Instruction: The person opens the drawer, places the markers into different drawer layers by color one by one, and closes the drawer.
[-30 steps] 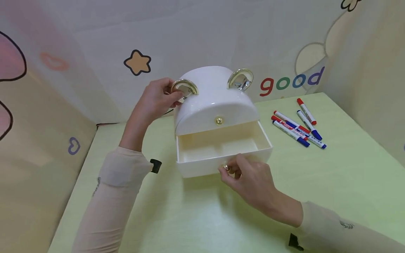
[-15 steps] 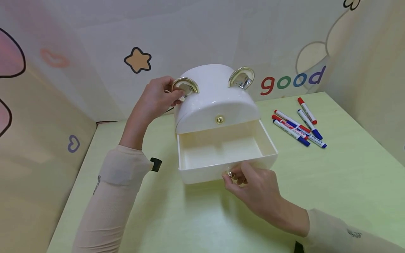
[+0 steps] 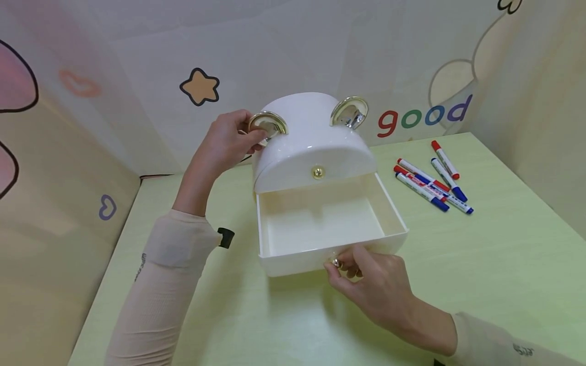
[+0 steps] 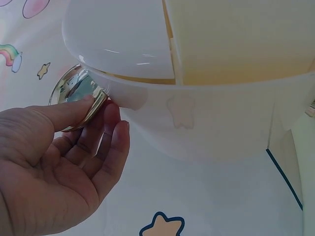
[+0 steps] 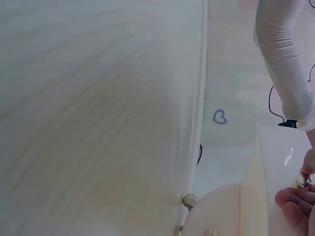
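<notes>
A white storage box [image 3: 302, 117] with two shiny gold ears stands on the table, its lower drawer [image 3: 293, 262] pulled far out. Nothing lies inside the drawer. My left hand [image 3: 229, 142] pinches the box's left gold ear [image 3: 270, 122], thumb on its front; the left wrist view shows the thumb on this ear [image 4: 74, 91] as well. With thumb and fingers my right hand [image 3: 377, 284] pinches the small gold knob [image 3: 337, 263] on the drawer front. That knob [image 5: 301, 182] shows between the fingertips at the right wrist view's edge. A second gold knob [image 3: 318, 172] sits on the upper front.
Several red and blue markers [image 3: 430, 185] lie in a loose pile on the green table [image 3: 494, 274], right of the box. A printed wall [image 3: 151, 51] stands close behind the box. Another wall [image 3: 55, 229] borders the table on the left.
The drawer has slid further out toward me, with my right hand moving along on its knob, down and slightly right. My left hand stays on the ear.
</notes>
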Available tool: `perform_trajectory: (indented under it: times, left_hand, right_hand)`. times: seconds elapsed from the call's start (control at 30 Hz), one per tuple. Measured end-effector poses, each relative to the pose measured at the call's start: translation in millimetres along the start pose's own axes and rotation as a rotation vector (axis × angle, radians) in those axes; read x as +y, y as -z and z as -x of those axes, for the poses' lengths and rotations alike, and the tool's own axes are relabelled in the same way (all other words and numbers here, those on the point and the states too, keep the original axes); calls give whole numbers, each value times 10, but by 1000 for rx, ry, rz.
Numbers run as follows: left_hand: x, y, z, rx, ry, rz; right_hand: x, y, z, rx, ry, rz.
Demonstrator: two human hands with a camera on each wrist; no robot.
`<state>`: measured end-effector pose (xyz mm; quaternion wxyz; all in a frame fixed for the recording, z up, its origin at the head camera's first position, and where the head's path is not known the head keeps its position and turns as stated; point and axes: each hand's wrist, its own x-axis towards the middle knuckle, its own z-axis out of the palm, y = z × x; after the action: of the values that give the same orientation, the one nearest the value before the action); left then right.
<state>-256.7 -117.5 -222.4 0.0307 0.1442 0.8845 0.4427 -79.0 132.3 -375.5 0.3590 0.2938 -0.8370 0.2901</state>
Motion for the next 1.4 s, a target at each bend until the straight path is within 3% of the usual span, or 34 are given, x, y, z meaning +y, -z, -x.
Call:
perform_trajectory:
  times: [0.5, 0.67, 0.77, 0.9, 1.17, 1.4]
  left_hand:
    - [-3, 15, -6, -4, 15, -10]
    - [-5, 11, -5, -3, 14, -12]
    - [-2, 4, -5, -5, 14, -11]
    - [2, 1, -5, -4, 19, -18]
    - [-4, 16, 5, -4, 13, -24]
    - [-15, 4, 7, 0, 12, -8]
  right_hand:
    - [-25, -5, 38, -4, 0, -17]
    - [-56, 84, 29, -38, -45, -27]
    - [-45, 182, -2, -8, -43, -63]
    - [21, 346, -72, 93, -31, -89]
    - [319, 759, -229, 157, -257, -14]
    - [708, 976, -314, 195, -407, 33]
